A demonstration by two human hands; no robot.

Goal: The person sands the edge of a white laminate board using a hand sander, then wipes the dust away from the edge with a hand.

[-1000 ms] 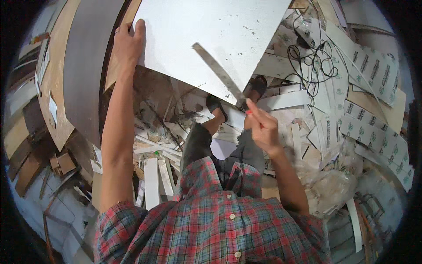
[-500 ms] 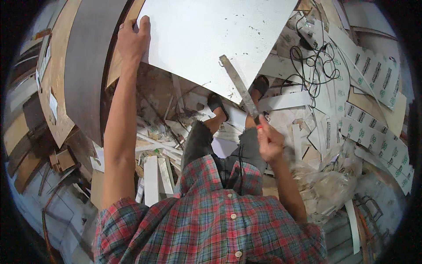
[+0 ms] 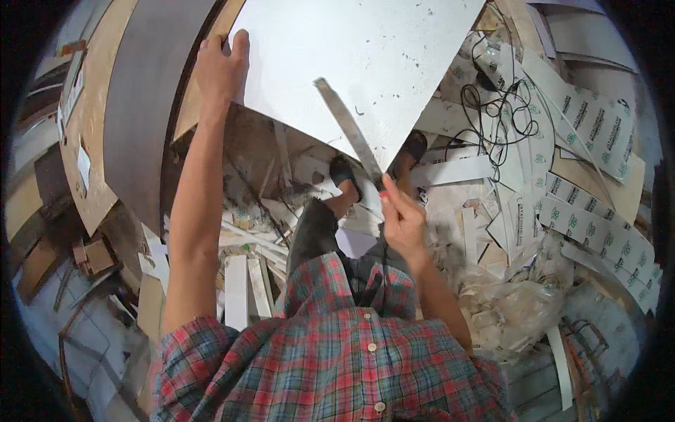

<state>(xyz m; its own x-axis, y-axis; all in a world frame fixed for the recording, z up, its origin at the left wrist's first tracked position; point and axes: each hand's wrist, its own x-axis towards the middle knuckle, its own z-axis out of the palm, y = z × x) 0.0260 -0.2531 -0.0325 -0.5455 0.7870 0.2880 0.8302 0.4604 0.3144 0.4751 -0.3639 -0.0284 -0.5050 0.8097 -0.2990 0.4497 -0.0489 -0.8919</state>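
Note:
My left hand (image 3: 221, 74) grips the left edge of a white board (image 3: 309, 49), its thumb on the top face and its fingers curled over the side. Dark specks dot the board's surface. My right hand (image 3: 403, 219) is closed around the grip of a long, flat metal blade (image 3: 346, 128) with a red bit near my fingers; what kind of tool it is I cannot tell. The blade slants up and left over the board's near corner. Whether it touches the board is not plain.
Dark and tan panels (image 3: 144, 91) stand to the left. A tangled black cord (image 3: 496, 116) lies at the right, by printed white sheets (image 3: 594, 225). Clear plastic wrap (image 3: 517, 306) sits below them. White strips (image 3: 237, 288) and scraps litter the floor around my feet.
My right hand has moved left and slightly up, carrying the metal blade farther across the board. My left hand keeps its hold on the board's edge; the view has shifted slightly.

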